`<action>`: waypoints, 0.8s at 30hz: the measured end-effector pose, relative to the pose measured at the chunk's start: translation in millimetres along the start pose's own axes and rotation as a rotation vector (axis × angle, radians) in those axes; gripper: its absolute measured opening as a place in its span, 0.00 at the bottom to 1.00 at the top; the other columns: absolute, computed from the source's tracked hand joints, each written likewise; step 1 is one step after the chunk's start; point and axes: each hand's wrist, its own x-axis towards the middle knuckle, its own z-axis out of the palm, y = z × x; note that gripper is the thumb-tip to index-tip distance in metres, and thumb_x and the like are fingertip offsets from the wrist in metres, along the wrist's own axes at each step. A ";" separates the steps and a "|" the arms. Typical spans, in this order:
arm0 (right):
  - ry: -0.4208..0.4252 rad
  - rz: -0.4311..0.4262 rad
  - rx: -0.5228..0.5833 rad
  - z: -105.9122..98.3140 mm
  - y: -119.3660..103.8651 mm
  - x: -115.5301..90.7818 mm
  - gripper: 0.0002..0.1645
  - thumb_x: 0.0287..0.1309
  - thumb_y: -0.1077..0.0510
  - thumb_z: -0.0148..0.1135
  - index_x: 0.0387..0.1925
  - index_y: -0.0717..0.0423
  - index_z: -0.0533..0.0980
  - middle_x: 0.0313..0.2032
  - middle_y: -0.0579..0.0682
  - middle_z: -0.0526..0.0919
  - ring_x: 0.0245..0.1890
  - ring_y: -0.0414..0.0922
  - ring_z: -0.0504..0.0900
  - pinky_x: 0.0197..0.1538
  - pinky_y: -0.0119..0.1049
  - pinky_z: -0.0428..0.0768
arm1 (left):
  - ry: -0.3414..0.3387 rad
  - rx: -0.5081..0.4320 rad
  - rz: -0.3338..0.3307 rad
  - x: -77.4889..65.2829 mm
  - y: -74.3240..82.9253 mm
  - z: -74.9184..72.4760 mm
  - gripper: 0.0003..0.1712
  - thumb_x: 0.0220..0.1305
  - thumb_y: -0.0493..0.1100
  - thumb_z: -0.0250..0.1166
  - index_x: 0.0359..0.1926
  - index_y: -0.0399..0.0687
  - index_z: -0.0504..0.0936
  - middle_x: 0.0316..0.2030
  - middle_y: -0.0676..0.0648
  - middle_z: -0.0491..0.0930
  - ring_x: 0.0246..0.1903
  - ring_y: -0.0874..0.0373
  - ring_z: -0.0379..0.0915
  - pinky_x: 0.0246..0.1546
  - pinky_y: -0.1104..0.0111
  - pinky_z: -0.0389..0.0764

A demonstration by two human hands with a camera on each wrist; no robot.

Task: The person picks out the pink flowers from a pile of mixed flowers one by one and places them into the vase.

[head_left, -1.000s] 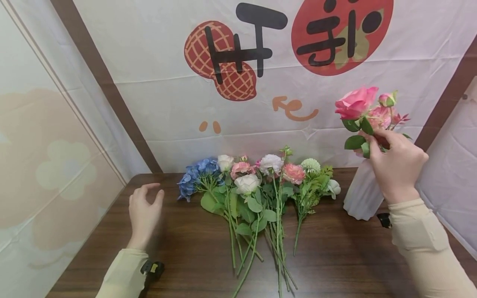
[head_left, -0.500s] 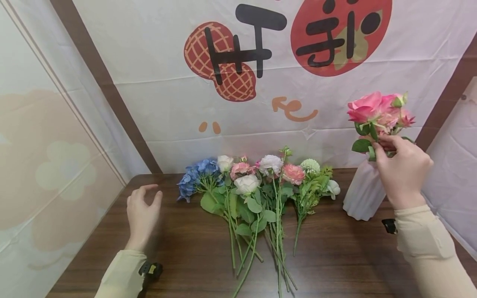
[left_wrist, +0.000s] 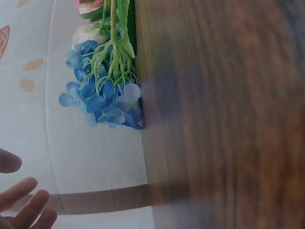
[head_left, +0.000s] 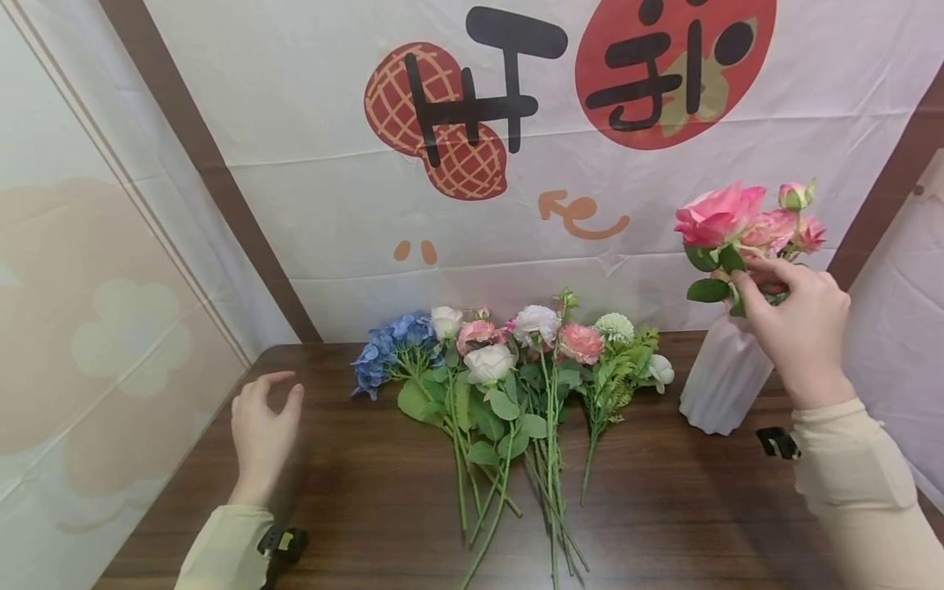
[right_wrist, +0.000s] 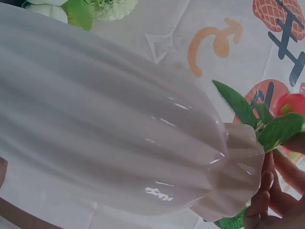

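My right hand pinches a pink rose by its stem, just under the bloom and among its green leaves. The stem stands at the ruffled mouth of a white fluted vase; its lower part is hidden. Lighter pink flowers and a pink bud rise from the vase behind the hand. Over the table's left side, my left hand holds nothing, its fingers loosely bent and the thumb apart. In the left wrist view, its fingertips show below a blue hydrangea.
Several cut artificial flowers lie across the middle of the brown wooden table, stems toward me. Among them are a white rose, a coral flower and a green pompom flower. A printed cloth backdrop hangs right behind the table.
My right hand with the pink rose has moved slightly right and down, then a little back left, at the vase mouth. My left hand has drifted left. The flowers on the table have stayed put.
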 end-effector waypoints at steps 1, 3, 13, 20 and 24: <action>-0.008 -0.002 0.008 0.2 -0.1 1.2 0.16 0.57 0.53 0.62 0.44 0.56 0.83 0.31 0.61 0.86 0.28 0.29 0.67 0.39 0.49 0.63 | -0.001 0.001 0.001 0.1 -0.3 -0.6 0.16 0.62 0.40 0.61 0.49 0.36 0.79 0.49 0.33 0.75 0.49 0.38 0.64 0.49 0.50 0.60; -0.024 -0.004 0.015 0.7 -0.3 3.8 0.16 0.57 0.52 0.61 0.44 0.55 0.83 0.32 0.62 0.86 0.29 0.32 0.67 0.42 0.52 0.63 | -0.001 0.009 0.004 0.2 -0.8 -1.9 0.16 0.62 0.39 0.61 0.49 0.36 0.79 0.49 0.33 0.75 0.49 0.38 0.64 0.49 0.50 0.61; -0.081 -0.018 0.017 -0.3 -1.2 12.0 0.13 0.57 0.56 0.61 0.39 0.62 0.83 0.34 0.66 0.83 0.37 0.56 0.75 0.48 0.59 0.62 | -0.061 0.042 -0.026 0.8 -5.8 -8.1 0.18 0.65 0.42 0.58 0.53 0.37 0.77 0.52 0.32 0.74 0.51 0.37 0.63 0.49 0.47 0.60; -0.094 0.006 -0.018 0.3 4.5 10.7 0.15 0.55 0.55 0.63 0.37 0.65 0.81 0.32 0.70 0.81 0.35 0.63 0.73 0.44 0.60 0.60 | -0.090 0.068 -0.029 2.0 -9.1 -9.9 0.20 0.65 0.42 0.59 0.54 0.36 0.77 0.52 0.31 0.73 0.52 0.36 0.62 0.50 0.47 0.60; -0.081 0.014 -0.033 0.7 8.5 9.8 0.14 0.53 0.55 0.64 0.35 0.64 0.81 0.28 0.68 0.82 0.32 0.62 0.72 0.42 0.58 0.60 | -0.093 0.084 -0.022 3.4 -11.6 -10.3 0.20 0.64 0.42 0.59 0.53 0.36 0.77 0.52 0.30 0.73 0.51 0.36 0.62 0.49 0.47 0.60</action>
